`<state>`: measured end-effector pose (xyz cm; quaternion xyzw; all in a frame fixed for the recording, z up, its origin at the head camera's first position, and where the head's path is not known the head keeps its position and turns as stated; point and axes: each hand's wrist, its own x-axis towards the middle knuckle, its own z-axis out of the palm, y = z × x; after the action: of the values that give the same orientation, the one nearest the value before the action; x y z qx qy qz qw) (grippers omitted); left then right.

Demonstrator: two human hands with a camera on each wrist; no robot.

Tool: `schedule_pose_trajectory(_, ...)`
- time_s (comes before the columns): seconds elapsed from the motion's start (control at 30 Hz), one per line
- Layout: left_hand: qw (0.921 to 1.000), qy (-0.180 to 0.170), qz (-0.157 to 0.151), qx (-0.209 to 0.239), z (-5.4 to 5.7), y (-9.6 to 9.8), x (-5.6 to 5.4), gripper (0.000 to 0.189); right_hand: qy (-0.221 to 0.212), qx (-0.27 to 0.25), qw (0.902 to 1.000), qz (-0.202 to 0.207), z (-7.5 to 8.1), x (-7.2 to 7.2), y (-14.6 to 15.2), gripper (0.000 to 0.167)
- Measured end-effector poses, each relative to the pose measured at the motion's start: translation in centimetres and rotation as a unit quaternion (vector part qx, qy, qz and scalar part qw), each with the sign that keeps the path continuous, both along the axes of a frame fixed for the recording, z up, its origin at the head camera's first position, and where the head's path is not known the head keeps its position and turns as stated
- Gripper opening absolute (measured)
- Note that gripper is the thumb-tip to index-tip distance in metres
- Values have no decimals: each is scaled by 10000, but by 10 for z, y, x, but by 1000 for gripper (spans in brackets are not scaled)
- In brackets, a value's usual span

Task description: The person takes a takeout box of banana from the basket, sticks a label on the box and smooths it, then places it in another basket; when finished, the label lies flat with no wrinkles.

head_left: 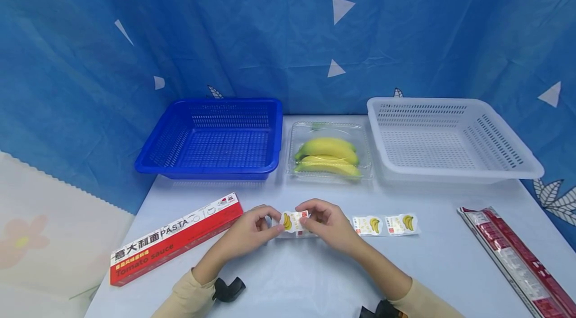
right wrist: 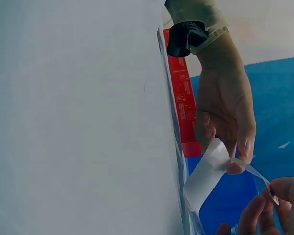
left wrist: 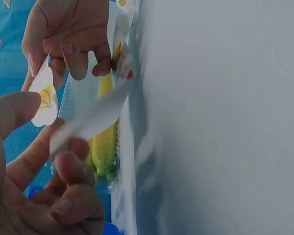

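Note:
A white label sticker (head_left: 293,221) printed with yellow bananas spans the space between both hands in the head view. My left hand (head_left: 253,230) pinches its left edge between thumb and forefinger. My right hand (head_left: 332,224) pinches its right edge. In the left wrist view the label stands apart from a pale backing strip (left wrist: 100,115), which curls up by my left hand's lower fingers. The right wrist view shows the strip's blank side. More banana labels (head_left: 386,225) lie on the strip to the right, partly hidden behind my right hand.
Behind the hands stands a clear lidded box (head_left: 330,128) with bananas (head_left: 327,150) inside. A blue basket (head_left: 209,175) is at the back left, a white basket (head_left: 454,174) at the back right. A red pasta box (head_left: 177,238) lies left; red-and-silver packaging (head_left: 517,258) lies right.

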<state>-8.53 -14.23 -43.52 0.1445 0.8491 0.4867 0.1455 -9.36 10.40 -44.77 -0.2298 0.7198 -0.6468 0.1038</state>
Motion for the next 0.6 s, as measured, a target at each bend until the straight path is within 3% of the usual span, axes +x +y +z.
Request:
schedule_pose_trajectory(0.13, 9989, 436, 144, -49, 0, 2, 1, 18, 20, -120, 9999, 22, -2, -1, 1, 20)
schedule_pose_trajectory(0.3, 9972, 656, 347, -10, 2, 6, 1, 25, -158, -232, 9996, -9, -1, -1, 2, 21)
schedule_pose_trajectory(0.6, 9971, 360, 143, 661, 8, 14, -1, 47, -445, -120, 9978, -472, 10, 0, 3, 23)
